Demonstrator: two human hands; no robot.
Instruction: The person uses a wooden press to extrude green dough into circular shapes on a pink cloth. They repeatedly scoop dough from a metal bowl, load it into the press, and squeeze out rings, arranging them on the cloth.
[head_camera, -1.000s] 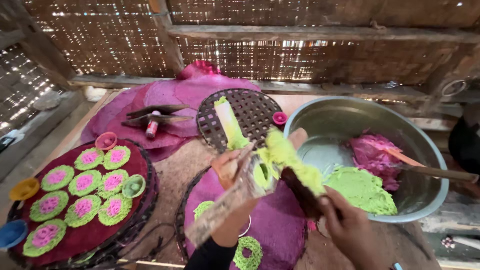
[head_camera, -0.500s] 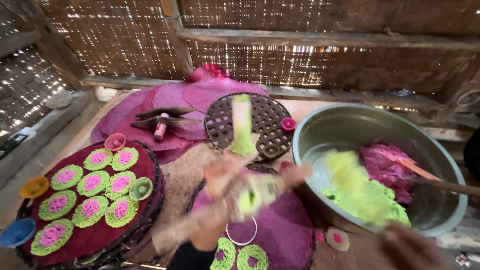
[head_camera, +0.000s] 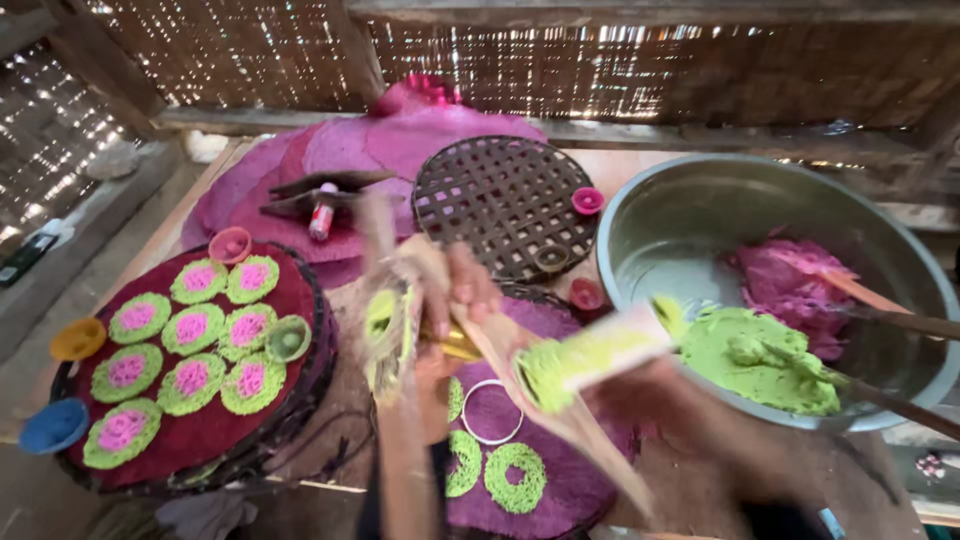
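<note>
My left hand (head_camera: 452, 300) is raised over the front tray and grips a long wooden tool (head_camera: 388, 335) smeared with green dough. My right hand (head_camera: 690, 425) is heavily blurred at the lower right. It appears to hold a flat stick (head_camera: 590, 355) coated with green dough, its loaded end close to the left hand. Below them lies a purple cloth (head_camera: 560, 490) on a woven tray, with green dough rings (head_camera: 515, 475) and a thin metal ring (head_camera: 490, 411). A large metal bowl (head_camera: 690, 200) to the right holds green dough (head_camera: 765, 360) and pink dough (head_camera: 790, 280).
A round tray (head_camera: 300, 285) at left carries several green cakes with pink centres (head_camera: 190, 328). Small coloured caps, orange (head_camera: 78, 338) and blue (head_camera: 52, 425), lie beside it. An open-weave round rack (head_camera: 505, 205) and purple cloths (head_camera: 400, 130) lie behind. Sticks (head_camera: 900, 320) rest in the bowl.
My right hand reached to the bowl's green dough and came back toward the left hand with dough on the stick. The left hand's tool swung left and more upright.
</note>
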